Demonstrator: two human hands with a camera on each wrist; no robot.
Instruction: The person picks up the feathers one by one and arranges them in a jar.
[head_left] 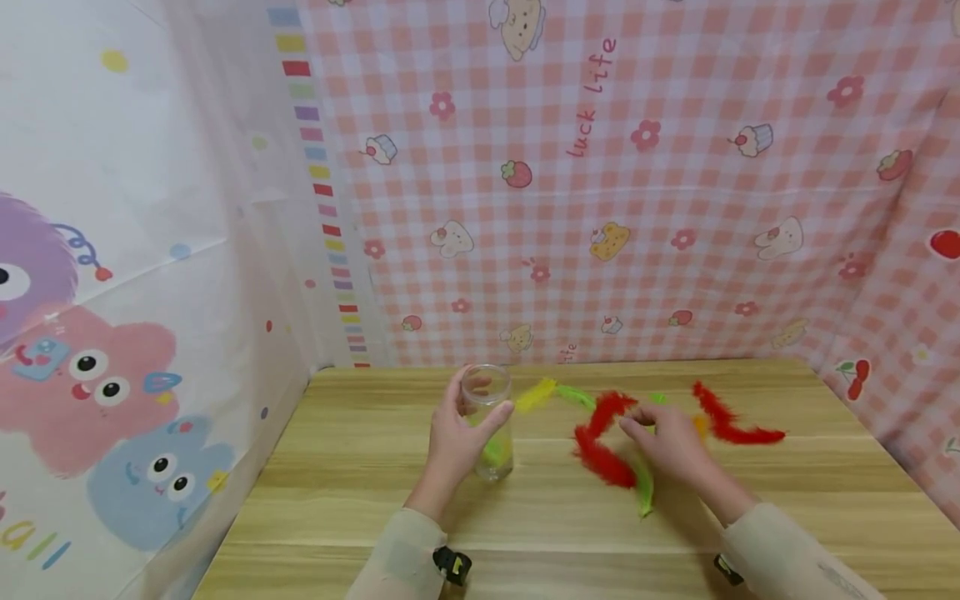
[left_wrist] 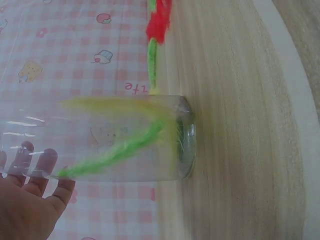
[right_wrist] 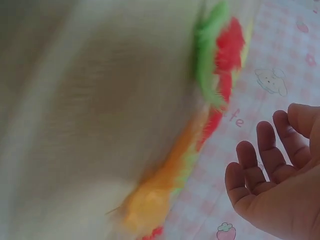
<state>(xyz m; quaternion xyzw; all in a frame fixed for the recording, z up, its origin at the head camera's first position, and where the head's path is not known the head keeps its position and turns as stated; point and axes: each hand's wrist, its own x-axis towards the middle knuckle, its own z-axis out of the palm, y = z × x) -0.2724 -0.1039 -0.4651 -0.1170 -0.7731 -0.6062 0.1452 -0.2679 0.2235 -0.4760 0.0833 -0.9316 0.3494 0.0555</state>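
Note:
My left hand [head_left: 456, 435] grips a clear glass jar [head_left: 501, 454] around its upper side, the jar upright on the table. A green feather [left_wrist: 117, 153] and a yellow feather [left_wrist: 112, 105] show through its wall in the left wrist view. Over a scatter of loose feathers hovers my right hand [head_left: 672, 439]. Its fingers are loosely bent with nothing seen between them in the right wrist view. Closest to it are a bent red feather [head_left: 609, 461], a green feather [head_left: 645, 487] and an orange feather [right_wrist: 150, 205], which is partly hidden by the hand in the head view.
Right of the hand lies another red feather [head_left: 738, 432]. Behind the jar's right side are a yellow feather [head_left: 537, 395] and a green feather [head_left: 576, 396]. Pink checked cloth [head_left: 562, 208] hangs along the wooden table's [head_left: 360, 467] back edge, and a white printed cloth [head_left: 225, 317] at the left.

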